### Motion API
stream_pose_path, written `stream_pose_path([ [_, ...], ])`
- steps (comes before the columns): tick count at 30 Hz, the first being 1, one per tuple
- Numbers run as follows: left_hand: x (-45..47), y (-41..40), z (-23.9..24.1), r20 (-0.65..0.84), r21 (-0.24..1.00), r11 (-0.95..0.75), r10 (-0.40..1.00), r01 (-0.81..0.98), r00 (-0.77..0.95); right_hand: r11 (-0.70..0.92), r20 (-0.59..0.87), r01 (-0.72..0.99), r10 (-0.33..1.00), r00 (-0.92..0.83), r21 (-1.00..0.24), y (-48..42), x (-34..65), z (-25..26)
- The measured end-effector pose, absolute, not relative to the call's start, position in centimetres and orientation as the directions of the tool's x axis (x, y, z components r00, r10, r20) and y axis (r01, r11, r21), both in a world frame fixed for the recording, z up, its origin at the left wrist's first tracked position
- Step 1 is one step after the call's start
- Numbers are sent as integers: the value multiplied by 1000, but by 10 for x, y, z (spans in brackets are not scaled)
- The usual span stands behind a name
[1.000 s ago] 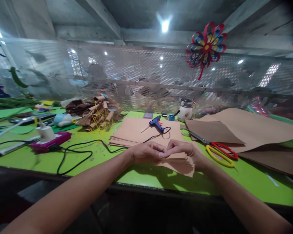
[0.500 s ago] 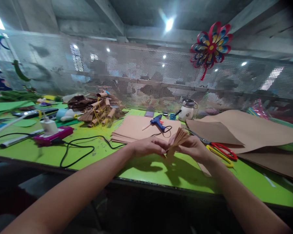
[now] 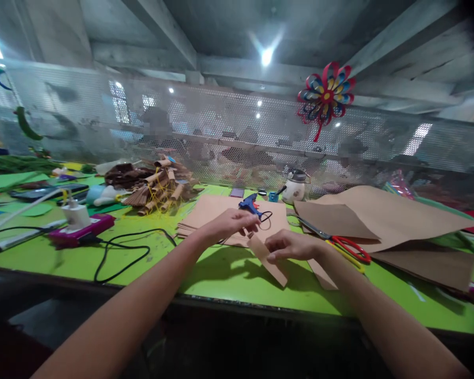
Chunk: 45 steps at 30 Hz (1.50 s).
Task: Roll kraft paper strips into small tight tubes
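Observation:
A narrow folded brown paper strip slants above the green table between my hands. My left hand is closed at the strip's upper end, thumb and fingertips together; the exact contact is partly hidden. Bent fingers of my right hand hold the strip's right edge, with the thumb against it. Just beyond my left fingers lies a blue glue gun on a stack of brown paper sheets. Another brown strip lies under my right wrist, beside scissors with red and yellow handles.
Large brown sheets cover the right side. A white jar stands at the back. To the left are a heap of rolled and pleated brown paper pieces, a magenta power strip and its black cord. A mesh partition rises behind.
The pleated paper, fanned out between both hands before, now shows as a flat strip pointing down toward me. My left hand has risen slightly, and my right hand has moved lower and left.

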<state>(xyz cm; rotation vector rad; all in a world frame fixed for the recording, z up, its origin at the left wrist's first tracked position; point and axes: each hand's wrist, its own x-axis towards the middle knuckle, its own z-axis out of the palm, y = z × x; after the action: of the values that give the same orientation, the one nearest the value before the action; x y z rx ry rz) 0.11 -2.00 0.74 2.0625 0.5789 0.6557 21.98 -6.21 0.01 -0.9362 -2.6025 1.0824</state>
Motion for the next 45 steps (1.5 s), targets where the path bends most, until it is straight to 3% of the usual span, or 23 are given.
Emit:
stream_pose_path([
  [3,5,-29,11,128,529,-750,533,397,836,631,-183,565,566,-804,-531,-52,214,4],
  [6,9,-31,-1,29,383,-805,500,453,865,665,-203,605,582,-787,-438,-48,211,0],
  [12,9,-30,-21,65,348,-833,480,431,875,652,-116,628,649,-752,-424,-56,211,-10],
  [17,11,-38,-21,88,285,-852,480,440,873,695,-40,659,679,-733,-289,-67,208,-14],
  [24,18,-38,-33,172,223,-889,440,400,882,728,106,644,678,-727,-236,-70,205,-23],
  [33,17,-40,-29,67,296,-813,541,501,839,625,62,674,750,-658,-393,-71,215,-28],
  [45,21,-37,-33,100,291,-833,515,470,851,683,187,605,712,-677,-410,-75,221,-38],
])
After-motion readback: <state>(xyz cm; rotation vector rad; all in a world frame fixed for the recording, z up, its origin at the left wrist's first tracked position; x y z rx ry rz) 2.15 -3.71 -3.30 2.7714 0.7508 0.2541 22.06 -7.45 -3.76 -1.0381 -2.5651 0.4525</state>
